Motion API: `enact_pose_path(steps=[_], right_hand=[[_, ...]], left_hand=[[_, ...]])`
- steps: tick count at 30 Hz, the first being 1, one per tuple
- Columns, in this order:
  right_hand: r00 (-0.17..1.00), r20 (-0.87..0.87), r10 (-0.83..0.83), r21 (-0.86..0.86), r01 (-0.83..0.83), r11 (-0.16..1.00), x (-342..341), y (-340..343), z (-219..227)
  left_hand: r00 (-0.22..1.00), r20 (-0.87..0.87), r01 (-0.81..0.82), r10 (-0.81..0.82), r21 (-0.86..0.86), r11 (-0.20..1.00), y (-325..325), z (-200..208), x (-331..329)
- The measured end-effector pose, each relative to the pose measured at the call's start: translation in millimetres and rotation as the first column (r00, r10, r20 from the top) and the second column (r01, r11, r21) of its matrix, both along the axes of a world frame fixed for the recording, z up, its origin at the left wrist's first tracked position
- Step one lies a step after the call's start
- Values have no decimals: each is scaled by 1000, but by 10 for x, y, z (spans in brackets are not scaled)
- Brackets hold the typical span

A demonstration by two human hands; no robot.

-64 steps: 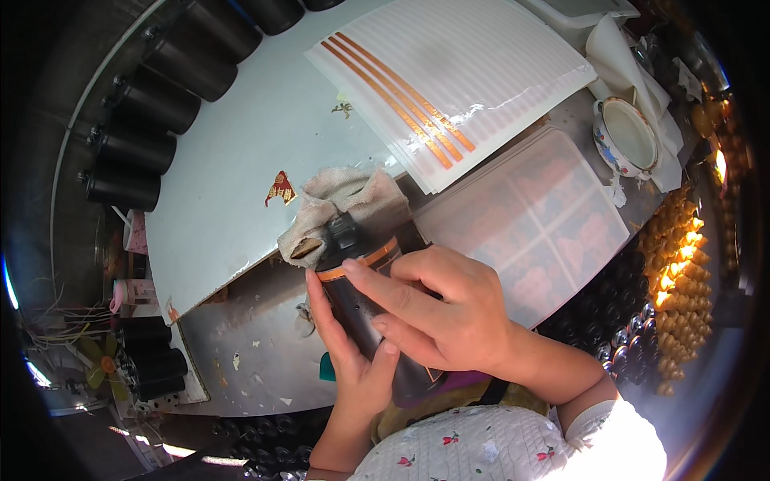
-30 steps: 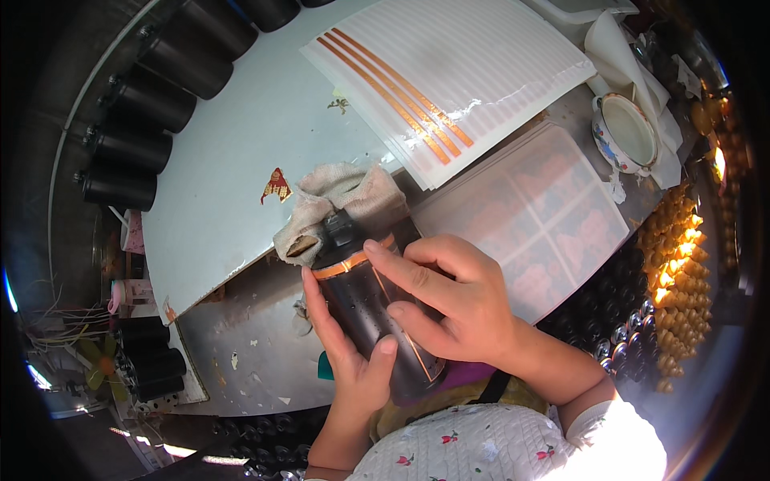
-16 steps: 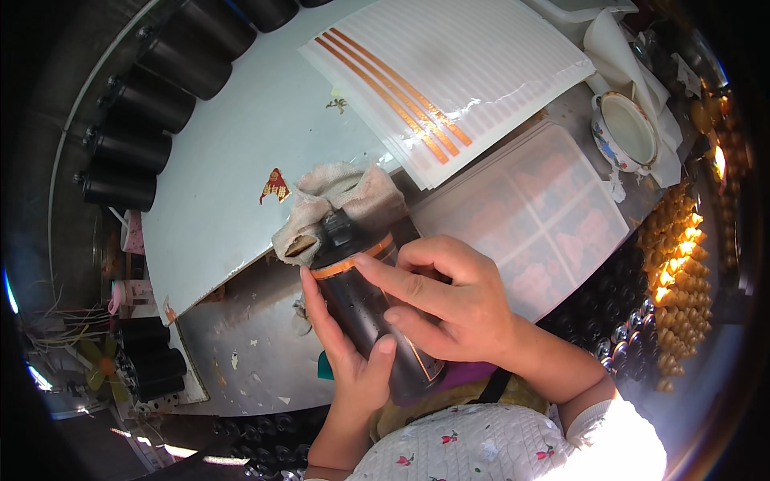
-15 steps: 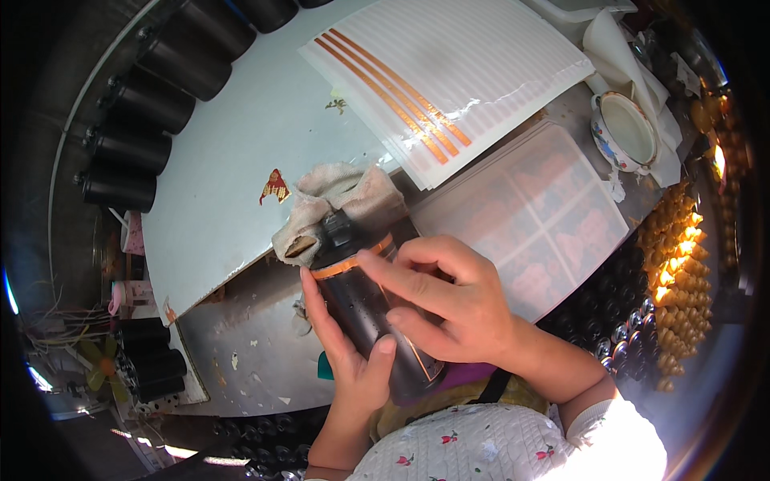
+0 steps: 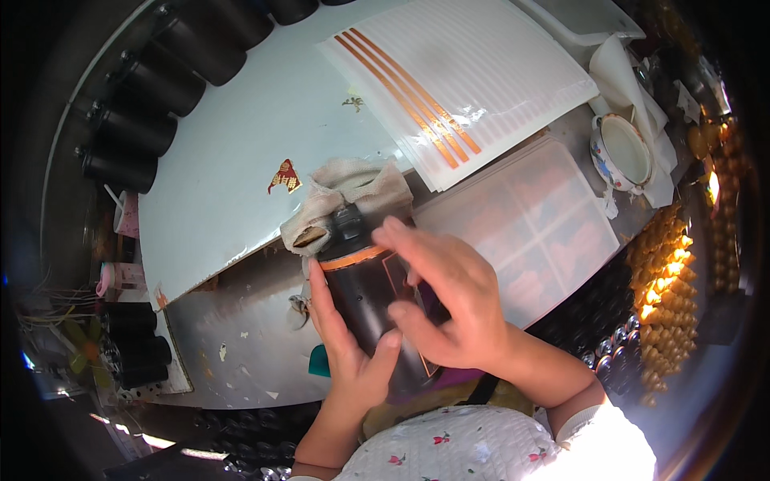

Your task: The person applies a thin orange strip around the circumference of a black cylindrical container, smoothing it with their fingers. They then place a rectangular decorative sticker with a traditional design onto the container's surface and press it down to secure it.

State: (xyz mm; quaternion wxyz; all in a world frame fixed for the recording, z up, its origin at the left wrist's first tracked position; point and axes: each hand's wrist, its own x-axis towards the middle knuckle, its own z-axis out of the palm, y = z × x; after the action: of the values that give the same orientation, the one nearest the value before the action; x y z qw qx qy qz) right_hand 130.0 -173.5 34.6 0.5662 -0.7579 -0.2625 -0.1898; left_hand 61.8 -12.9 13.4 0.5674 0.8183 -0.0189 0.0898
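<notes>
Head view: left hand [image 5: 350, 353] grips dark bottle [image 5: 370, 301]; right hand [image 5: 449, 301] rests half-open on it.

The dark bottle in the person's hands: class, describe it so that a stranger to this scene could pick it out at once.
Start at the big white sheet on the worktable, then go to its near edge, where a crumpled beige cloth lies. Just below it, the dark bottle lies between the left hand and the right hand. Unlike the black bottles lined up along the far edge, it wears an orange band near its neck.
</notes>
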Motion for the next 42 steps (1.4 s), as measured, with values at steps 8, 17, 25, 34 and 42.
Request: enact_pose_path(steps=[8,17,25,34,42], right_hand=[[998,1,-68,-94,68,993,233,106,153],[990,-143,9,-58,-18,998,209,161,309],[999,-37,-26,-171,19,985,225,166,306],[996,-84,40,-230,-59,971,237,190,429],[969,-245,28,-258,-93,962,278,145,479]], left_hand=[[999,38,4,-13,243,970,16,123,30],[996,85,18,-36,208,978,25,133,48],[996,85,18,-33,178,984,26,119,50],[996,74,29,-43,180,983,42,145,38],[991,125,11,-36,193,981,27,145,54]])
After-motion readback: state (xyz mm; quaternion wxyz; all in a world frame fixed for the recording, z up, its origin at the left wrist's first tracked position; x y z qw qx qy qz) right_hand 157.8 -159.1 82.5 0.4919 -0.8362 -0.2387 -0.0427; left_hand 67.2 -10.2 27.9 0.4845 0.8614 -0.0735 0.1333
